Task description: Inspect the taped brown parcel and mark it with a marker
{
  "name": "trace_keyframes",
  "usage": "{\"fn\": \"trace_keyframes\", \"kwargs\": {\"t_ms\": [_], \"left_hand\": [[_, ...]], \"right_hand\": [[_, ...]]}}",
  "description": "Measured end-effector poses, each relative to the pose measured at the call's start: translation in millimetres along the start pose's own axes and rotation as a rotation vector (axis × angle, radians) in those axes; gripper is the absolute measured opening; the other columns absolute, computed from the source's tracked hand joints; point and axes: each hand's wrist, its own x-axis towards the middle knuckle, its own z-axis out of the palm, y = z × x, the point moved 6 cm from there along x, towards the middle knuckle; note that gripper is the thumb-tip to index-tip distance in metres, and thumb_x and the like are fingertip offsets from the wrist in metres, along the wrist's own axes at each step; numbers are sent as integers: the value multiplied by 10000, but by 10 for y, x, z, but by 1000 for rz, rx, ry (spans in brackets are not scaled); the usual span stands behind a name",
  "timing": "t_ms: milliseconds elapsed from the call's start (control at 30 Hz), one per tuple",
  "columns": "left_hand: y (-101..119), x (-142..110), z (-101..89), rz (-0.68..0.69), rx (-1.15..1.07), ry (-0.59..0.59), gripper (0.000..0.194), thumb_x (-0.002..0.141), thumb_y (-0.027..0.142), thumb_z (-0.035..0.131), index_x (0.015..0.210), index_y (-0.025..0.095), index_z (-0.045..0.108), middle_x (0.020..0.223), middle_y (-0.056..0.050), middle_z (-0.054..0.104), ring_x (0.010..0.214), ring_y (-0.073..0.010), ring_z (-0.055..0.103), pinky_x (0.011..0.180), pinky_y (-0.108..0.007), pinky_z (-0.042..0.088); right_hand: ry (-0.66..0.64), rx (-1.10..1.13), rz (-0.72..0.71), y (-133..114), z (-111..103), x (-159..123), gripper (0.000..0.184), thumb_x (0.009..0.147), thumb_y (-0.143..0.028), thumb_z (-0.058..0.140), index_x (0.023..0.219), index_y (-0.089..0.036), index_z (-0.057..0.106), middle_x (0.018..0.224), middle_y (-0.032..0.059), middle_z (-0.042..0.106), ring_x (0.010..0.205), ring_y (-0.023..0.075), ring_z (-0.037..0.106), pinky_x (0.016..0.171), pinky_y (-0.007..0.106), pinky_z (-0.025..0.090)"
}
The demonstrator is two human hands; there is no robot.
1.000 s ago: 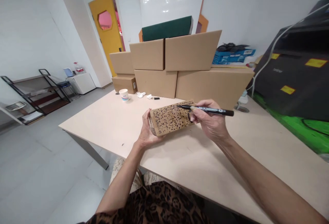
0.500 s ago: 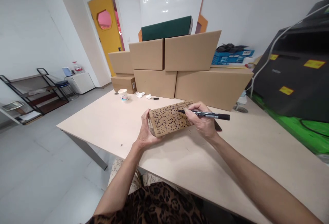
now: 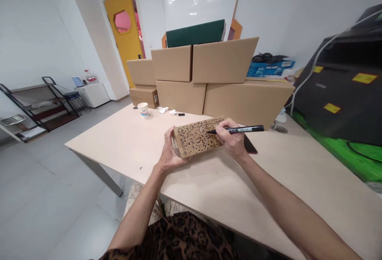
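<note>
A small brown cardboard box (image 3: pixel 195 137), its top face covered in dark marks and printed lettering, is tilted toward me above the table. My left hand (image 3: pixel 168 152) grips its left end, thumb along the near-left edge and fingers underneath. In my right hand (image 3: pixel 232 140) a black marker pen (image 3: pixel 249 129) is pinched, its tip at the marked face of the box. Whether the tip presses on the cardboard I cannot tell. Partly behind my right hand, a flat dark object (image 3: pixel 250 144) lies on the table.
Large cardboard boxes (image 3: pixel 225 62) are stacked along the table's (image 3: pixel 107 140) far side, a dark green box (image 3: pixel 195 34) on top. A paper cup (image 3: pixel 143 109), crumpled tissues (image 3: pixel 162 110) and a small black piece (image 3: pixel 181 114) stand before them. A big black case (image 3: pixel 343 81) is at right.
My right hand and the marker have shifted slightly, and the pen tip has moved a little down across the box face. The left hand keeps its hold.
</note>
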Motion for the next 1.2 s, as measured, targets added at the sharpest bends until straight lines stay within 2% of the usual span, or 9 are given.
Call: {"fn": "trace_keyframes", "kwargs": {"t_ms": [133,300,367,500,733,800,967,1133,1200], "left_hand": [[10,14,-6,-3,16,2,1220,608,376,906,1596,223,208,1566,-186,375,1493,-414,419,1262,-612,373],[14,13,-1,27,19,-17,1206,610,352,898,1589,212,207,1554,-197,372,1494,-418,415,1266,-623,361],[16,9,0,29,24,-18,1205,611,346,897,1589,212,206,1559,-199,367,1496,-420,412,1266,-626,360],[36,10,-4,24,24,-2,1202,601,348,912,1580,213,226,1547,-189,389,1482,-413,429,1264,-610,366],[28,11,-2,3,26,-3,1209,589,313,906,1585,211,228,1548,-191,389,1481,-410,438,1259,-602,375],[16,12,-1,6,25,2,1211,587,311,900,1586,213,224,1550,-191,390,1482,-412,436,1259,-613,370],[-2,29,-13,5,28,13,1189,589,333,893,1571,215,234,1530,-184,402,1463,-404,455,1243,-605,395],[-6,33,-20,1,23,-4,1179,600,350,893,1564,208,230,1518,-187,416,1453,-397,465,1233,-601,409],[-8,32,-19,-2,23,-4,1177,603,352,892,1564,209,228,1520,-186,416,1457,-395,463,1236,-601,405]], "right_hand": [[-67,-185,-81,-58,41,3,257,834,-371,714,682,-245,550,567,-49,508,526,126,439,534,284,338],[33,146,43,61,-13,21,322,880,-473,661,715,-273,470,494,-98,352,409,105,289,427,264,233],[-38,134,50,57,-4,13,314,877,-461,669,714,-269,481,498,-93,377,417,105,311,433,262,242],[-203,-136,-38,-44,25,-18,253,821,-348,734,675,-237,560,578,-48,524,514,112,439,518,272,329],[46,346,140,179,-41,13,354,828,-460,735,694,-269,468,486,-126,240,385,79,176,393,245,166],[65,284,112,168,-54,12,337,831,-452,730,698,-265,482,493,-114,286,399,86,227,405,246,200],[9,-135,-54,-2,-43,18,271,825,-373,725,662,-238,555,597,-40,517,550,123,444,548,282,366],[85,209,103,161,-102,44,345,853,-469,696,692,-270,465,497,-108,289,415,99,252,430,262,237],[55,220,97,173,-119,44,342,853,-464,697,691,-268,469,499,-105,299,415,99,250,426,260,231]]}}
